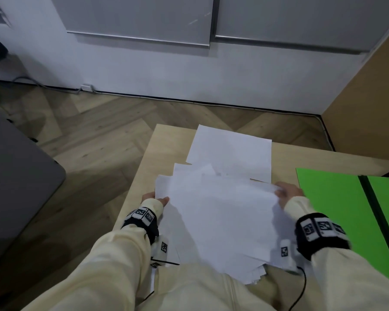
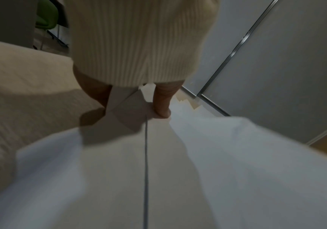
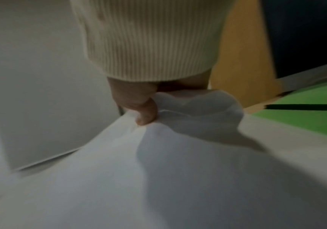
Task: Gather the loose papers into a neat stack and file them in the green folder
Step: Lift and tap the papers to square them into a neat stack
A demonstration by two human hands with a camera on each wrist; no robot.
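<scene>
Step in hand: gathering. I hold the bundle of loose papers (image 1: pixel 222 212) between both hands, raised off the wooden surface (image 1: pixel 157 149) and tilted toward me. The sheets are fanned and skewed; corners stick out at the far left edge and at the near edge, so the bundle is not yet a neat stack.

My left hand (image 1: pixel 154 198) grips the bundle's left edge: the thumb lies on top of the sheets, and the left wrist view shows the fingers (image 2: pixel 162 102) pressing paper from both sides. My right hand (image 1: pixel 289 194) grips the right edge. In the right wrist view the thumb presses down hard enough to buckle the top sheet into a ridge; the other fingers sit under the paper and are hidden.

One single sheet (image 1: pixel 231 151) lies flat on the surface, beyond the bundle, its near edge covered by the held sheets. It is not part of my grasp.

The green folder (image 1: pixel 337 209) lies open and flat on the surface, just to the right of the bundle, with its dark spine (image 1: pixel 373 205) running away from me. No paper lies on it.

Next move, as I judge it:
1. Collect the single sheet beyond the bundle and add it.
2. Stand the bundle on one edge on the surface and tap it until the edges line up.
3. Ease the right thumb pressure first; the buckled sheet will crease if clamped harder.
4. Carry the squared stack right, onto the open folder.
</scene>
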